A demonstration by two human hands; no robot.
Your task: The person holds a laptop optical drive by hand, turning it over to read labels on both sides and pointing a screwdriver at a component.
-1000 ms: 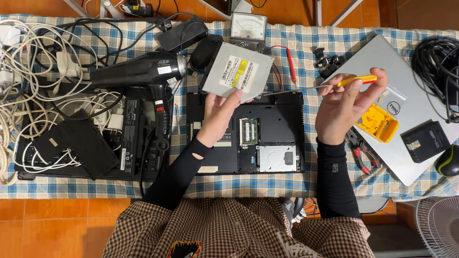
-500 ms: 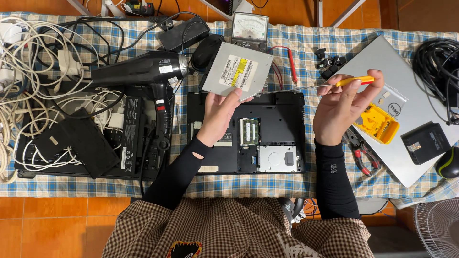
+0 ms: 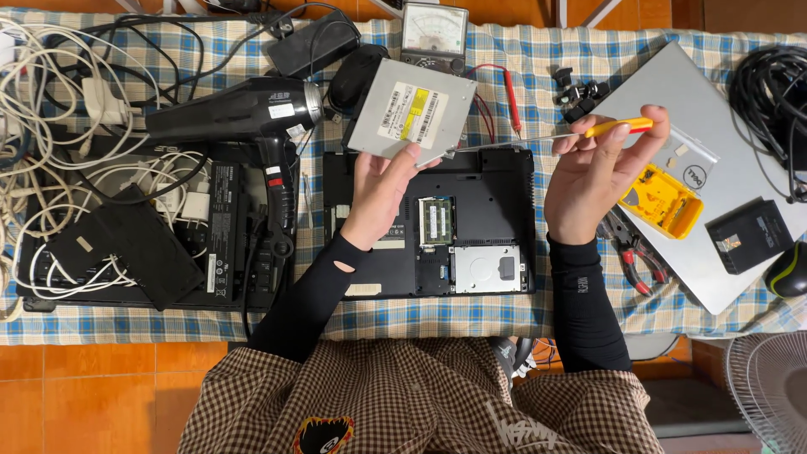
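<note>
Left hand [image 3: 380,192] — gripping flat grey optical drive [image 3: 409,112], white-and-yellow label up | right hand [image 3: 593,175] — pinching orange-handled screwdriver [image 3: 580,134], tip touching drive edge

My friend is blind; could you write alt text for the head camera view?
The left hand holds a flat grey optical drive above an opened black laptop, while the right hand points a yellow-handled screwdriver at it.

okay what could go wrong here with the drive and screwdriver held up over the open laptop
The left hand grips the optical drive by one edge only, so it could slip and drop onto the open laptop. The screwdriver tip in the right hand may skid off. A loosened screw could fall among the parts.
</note>
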